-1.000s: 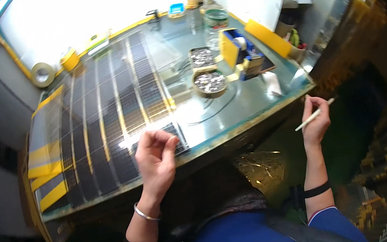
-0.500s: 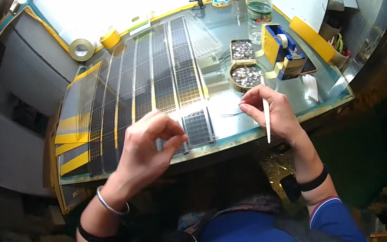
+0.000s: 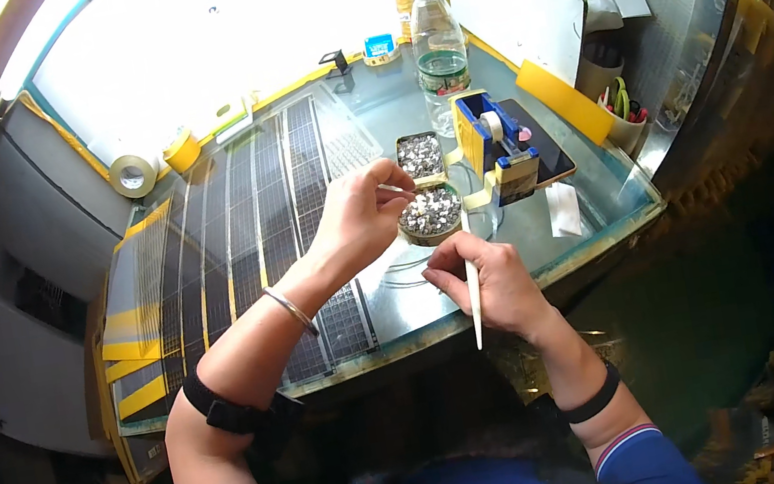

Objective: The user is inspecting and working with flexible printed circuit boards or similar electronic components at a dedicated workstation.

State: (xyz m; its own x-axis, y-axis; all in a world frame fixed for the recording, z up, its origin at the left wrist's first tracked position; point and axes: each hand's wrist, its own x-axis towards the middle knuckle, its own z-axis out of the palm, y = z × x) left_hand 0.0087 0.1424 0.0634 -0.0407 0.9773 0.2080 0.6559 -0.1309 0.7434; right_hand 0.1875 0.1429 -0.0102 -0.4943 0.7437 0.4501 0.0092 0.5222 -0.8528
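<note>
My left hand [image 3: 359, 226] is over the left rim of a round tin [image 3: 432, 235] full of small silvery and dark bits [image 3: 432, 206]. Its thumb and fingers are closed in a pinch; anything between them is too small to make out. Just in front of that tin, near the table's front edge, my right hand [image 3: 504, 289] is closed around a thin white tapered stick [image 3: 476, 314], its narrow end pointing down toward me. A rectangular tin [image 3: 419, 151] with similar bits stands behind the round one.
Long dark gridded strips [image 3: 227, 252] cover the left of the glass-topped table [image 3: 419, 313]. A blue and yellow tape dispenser [image 3: 500, 158], a clear bottle [image 3: 441, 61] and a white packet [image 3: 563, 209] stand or lie at right. Tape rolls [image 3: 134, 176] sit at the back left.
My left hand has moved right and away from me, from above the strips to the round tin. The right hand still holds the stick. The whole view has shifted.
</note>
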